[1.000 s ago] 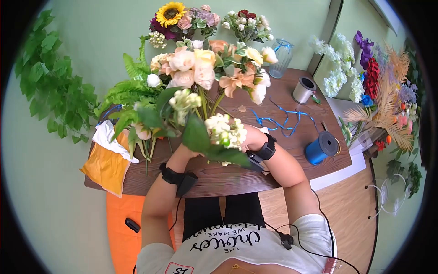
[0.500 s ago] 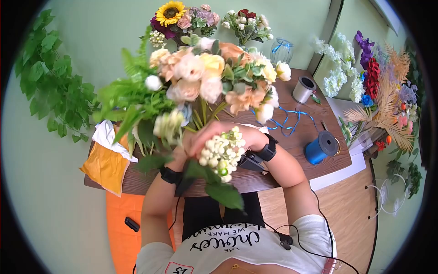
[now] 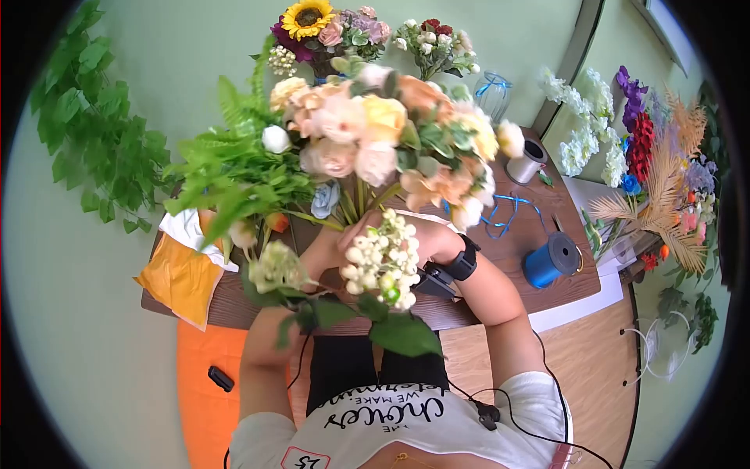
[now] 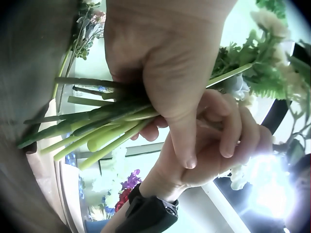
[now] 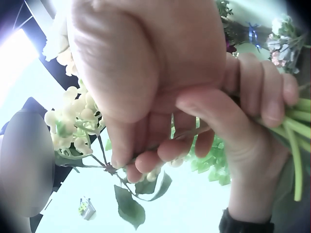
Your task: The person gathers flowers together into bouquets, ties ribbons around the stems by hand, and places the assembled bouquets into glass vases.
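In the head view my left hand [image 3: 320, 254] grips a bouquet [image 3: 375, 141] of peach, cream and white artificial flowers. The left wrist view shows its bundled green stems [image 4: 97, 138] poking out from under that hand. My right hand [image 5: 150, 73] crosses close against the left and pinches the thin stem of a white berry sprig [image 5: 73, 116] between thumb and fingers. The sprig's berries [image 3: 383, 254] and dark leaves [image 3: 406, 334] hang on the body side of the bouquet, partly covering both hands. Green fern [image 3: 242, 168] lies left of the flowers.
On the table's right stand a blue ribbon spool [image 3: 551, 259] and a silver spool [image 3: 527, 160], with loose blue ribbon [image 3: 508, 219] nearby. A glass vase [image 3: 492, 98] is behind. An orange-yellow packet [image 3: 183, 270] lies at the left edge. A sunflower arrangement [image 3: 307, 19] stands at the back.
The bouquet has shifted to the right and turned a little. The berry sprig has swung down toward the body, its leaves now past the table's front edge. The right hand has moved left.
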The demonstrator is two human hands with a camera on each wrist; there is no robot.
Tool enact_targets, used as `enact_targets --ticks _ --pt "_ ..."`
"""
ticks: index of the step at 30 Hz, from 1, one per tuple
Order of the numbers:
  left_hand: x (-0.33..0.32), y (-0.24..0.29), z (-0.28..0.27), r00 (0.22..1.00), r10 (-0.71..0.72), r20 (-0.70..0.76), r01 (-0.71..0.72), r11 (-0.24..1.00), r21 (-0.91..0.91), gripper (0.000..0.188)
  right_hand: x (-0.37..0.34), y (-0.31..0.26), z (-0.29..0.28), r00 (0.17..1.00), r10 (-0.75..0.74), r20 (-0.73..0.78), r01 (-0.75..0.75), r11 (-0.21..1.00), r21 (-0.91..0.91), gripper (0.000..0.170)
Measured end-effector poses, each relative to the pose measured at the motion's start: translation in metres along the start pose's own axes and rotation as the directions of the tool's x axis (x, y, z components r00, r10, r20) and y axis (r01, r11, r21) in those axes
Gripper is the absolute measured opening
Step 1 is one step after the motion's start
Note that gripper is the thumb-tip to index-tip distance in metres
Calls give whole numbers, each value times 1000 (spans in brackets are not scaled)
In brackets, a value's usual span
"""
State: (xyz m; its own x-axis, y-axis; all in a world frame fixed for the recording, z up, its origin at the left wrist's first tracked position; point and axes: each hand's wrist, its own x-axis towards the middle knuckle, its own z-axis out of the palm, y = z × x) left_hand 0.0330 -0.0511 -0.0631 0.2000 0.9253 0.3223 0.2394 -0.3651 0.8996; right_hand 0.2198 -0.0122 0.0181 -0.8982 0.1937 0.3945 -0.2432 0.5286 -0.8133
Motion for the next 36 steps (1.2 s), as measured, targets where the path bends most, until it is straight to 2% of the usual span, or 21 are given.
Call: enact_targets --ticks 3,6,9,12,13,14,16,17,18,20,22,23,24,25,26,27,28,29,32,35,36 --pt "2 3 -2 999 15 -33 -11 995 103 40 -3 12 2 998 1 -63 -5 997 -73 34" --pt "8 7 -5 997 29 -72 -11 971 240 40 4 -22 7 961 74 -265 -124 976 -176 36" --pt "14 13 -8 994 37 -102 4 925 379 41 9 -37 18 867 104 -488 -190 973 -129 41" --pt "20 17 -10 992 31 -119 32 868 495 41 16 -31 23 749 -18 -663 -114 981 -155 50" --pt "20 19 -11 992 33 -125 37 854 519 41 19 -36 24 731 -168 -661 -60 950 -308 52" --pt "21 20 -11 990 33 -137 47 840 540 41 11 -12 17 747 -333 -576 -173 739 -651 54" --pt "23 19 -13 982 31 -185 68 860 506 37 15 -24 16 671 -124 -731 -231 902 -365 54" --pt "25 18 -14 975 25 -219 82 880 467 35 17 -14 11 620 -85 -780 -179 953 -245 52" --pt "25 17 -17 966 20 -259 95 900 425 33 5 42 1 633 79 -770 -141 990 -15 52" --pt "27 14 -19 943 -3 -334 126 930 345 30 3 36 0 671 294 -681 -68 938 339 51" --pt "27 11 -23 915 -21 -402 145 949 279 27 4 31 -3 728 340 -595 -96 910 403 50" --pt "25 10 -22 903 -25 -430 148 956 254 26 6 27 -3 775 252 -580 -180 967 179 45" --pt "25 10 -20 893 -25 -450 150 958 243 25 9 22 -2 814 161 -559 -233 971 -61 40" --pt "23 11 -19 885 -16 -466 140 962 233 24 17 -7 1 860 67 -507 -295 875 -384 29" --pt "24 13 -16 881 -1 -472 125 965 231 24 25 -36 5 894 -27 -447 -312 678 -665 20" --pt "25 17 -15 879 28 -475 94 968 231 23 25 -38 8 845 52 -533 -438 639 -632 16" --pt "24 23 -11 877 60 -476 64 969 240 23 25 -41 8 858 125 -498 -446 663 -602 16" --pt "22 30 -8 871 164 -463 -34 961 276 22 25 -44 8 867 195 -458 -455 683 -572 16" --pt "25 50 -9 807 401 -434 -285 908 307 18 33 -52 22 927 -99 -362 -108 853 -511 18" --pt "32 22 -10 756 518 -400 -392 848 356 19 36 -59 34 937 -120 -329 -129 755 -643 21" --pt "30 23 -7 790 462 -402 -387 885 257 17 36 -59 41 932 -108 -346 -140 773 -619 23"
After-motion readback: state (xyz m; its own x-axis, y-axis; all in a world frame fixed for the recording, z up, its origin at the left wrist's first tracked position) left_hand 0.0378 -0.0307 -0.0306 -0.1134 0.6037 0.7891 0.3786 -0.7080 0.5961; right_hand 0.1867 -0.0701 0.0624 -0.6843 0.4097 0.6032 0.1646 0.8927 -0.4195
